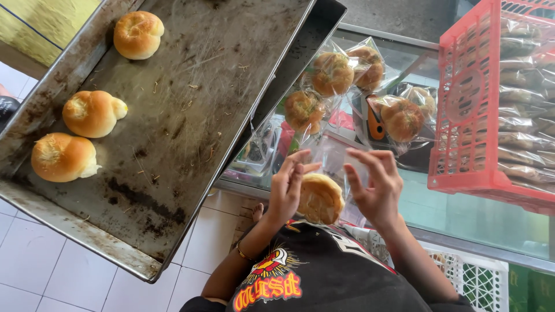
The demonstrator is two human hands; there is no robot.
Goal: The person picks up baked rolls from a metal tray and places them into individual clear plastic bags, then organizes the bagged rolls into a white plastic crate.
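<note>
My left hand (287, 188) and my right hand (376, 185) hold a clear plastic bag (335, 155) between them, close to my chest. A round golden bun (319, 199) sits in the bag's lower part, against my left palm. My right hand's fingers pinch the bag's upper right edge. Three bare buns lie on a worn metal baking tray (191, 115) to the left: one at the top (137, 34), one in the middle (92, 113), one lower left (62, 156).
Several bagged buns (332, 74) lie on a glass counter top (462, 214) beyond my hands. A red plastic crate (471, 104) with stacked wrapped bread stands at the right. A white crate (477, 280) is below it. White floor tiles (40, 266) show under the tray.
</note>
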